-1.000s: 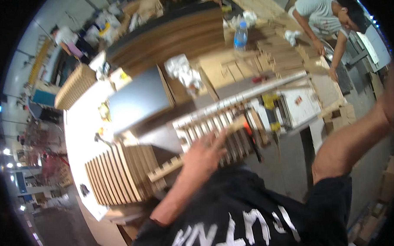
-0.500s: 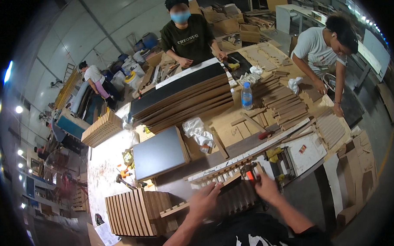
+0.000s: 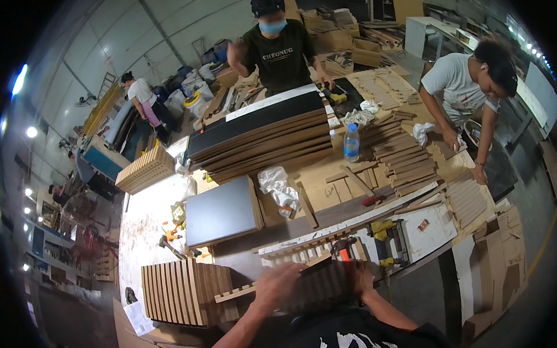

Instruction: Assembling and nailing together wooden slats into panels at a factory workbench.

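Observation:
Close to my body I hold a small slatted wooden panel [image 3: 324, 284], blurred by motion. My left hand [image 3: 279, 287] grips its left end and my right hand [image 3: 362, 274] grips its right end. Just beyond the panel, a red-handled tool [image 3: 342, 248] and a yellow nail gun [image 3: 388, 233] lie on the workbench [image 3: 328, 190]. A long pale slatted strip [image 3: 330, 235] runs across the bench behind my hands. To the left of my left hand is a larger slatted panel stack [image 3: 183, 291].
A dark board [image 3: 221, 210], a crumpled plastic bag [image 3: 279, 185], a water bottle [image 3: 351, 142] and a stack of long boards [image 3: 259, 136] lie farther out. One person [image 3: 280, 48] works across the bench, another [image 3: 465, 87] at its right, and a third [image 3: 142, 93] stands far left.
My right hand came in from the right and took the panel's right end. The panel has come nearer to my body, and the view has tilted up toward the far side of the bench.

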`<action>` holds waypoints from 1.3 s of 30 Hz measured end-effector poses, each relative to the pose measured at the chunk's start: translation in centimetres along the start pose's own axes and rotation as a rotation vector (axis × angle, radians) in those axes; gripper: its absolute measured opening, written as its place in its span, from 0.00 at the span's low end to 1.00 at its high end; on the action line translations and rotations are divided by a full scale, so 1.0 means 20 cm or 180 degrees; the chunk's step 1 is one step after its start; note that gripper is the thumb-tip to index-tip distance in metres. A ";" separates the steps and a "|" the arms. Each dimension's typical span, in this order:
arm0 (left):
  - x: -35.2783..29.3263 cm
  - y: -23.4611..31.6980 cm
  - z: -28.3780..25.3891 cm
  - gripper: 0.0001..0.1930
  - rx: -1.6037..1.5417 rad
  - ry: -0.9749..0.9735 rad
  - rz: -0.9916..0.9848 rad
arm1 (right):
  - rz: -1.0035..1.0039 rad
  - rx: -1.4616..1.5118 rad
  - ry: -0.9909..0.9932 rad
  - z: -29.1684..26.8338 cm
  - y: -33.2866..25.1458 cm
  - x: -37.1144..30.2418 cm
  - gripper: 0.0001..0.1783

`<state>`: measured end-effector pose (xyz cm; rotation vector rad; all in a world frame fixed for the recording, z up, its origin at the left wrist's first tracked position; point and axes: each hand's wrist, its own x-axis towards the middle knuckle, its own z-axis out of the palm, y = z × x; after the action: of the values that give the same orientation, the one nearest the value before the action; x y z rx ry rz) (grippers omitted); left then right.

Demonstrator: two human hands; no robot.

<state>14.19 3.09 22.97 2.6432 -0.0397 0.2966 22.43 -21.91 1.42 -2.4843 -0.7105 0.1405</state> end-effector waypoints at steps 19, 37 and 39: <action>0.12 -0.14 0.03 0.11 -0.0390 0.0274 0.0068 | 0.1183 0.0154 0.1265 -0.58 0.31 0.01 0.14; 0.21 -0.18 0.01 0.13 -0.0288 0.0011 -0.0107 | 0.0567 0.0795 0.0686 -0.66 0.06 0.40 0.19; 0.20 -0.20 0.02 0.13 -0.0254 0.0078 -0.0101 | -0.0015 0.1684 0.0376 -0.72 -0.28 0.52 0.20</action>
<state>18.48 6.51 21.66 2.5583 -0.0017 0.3103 32.14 -19.41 17.15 -1.9675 -0.5443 0.1552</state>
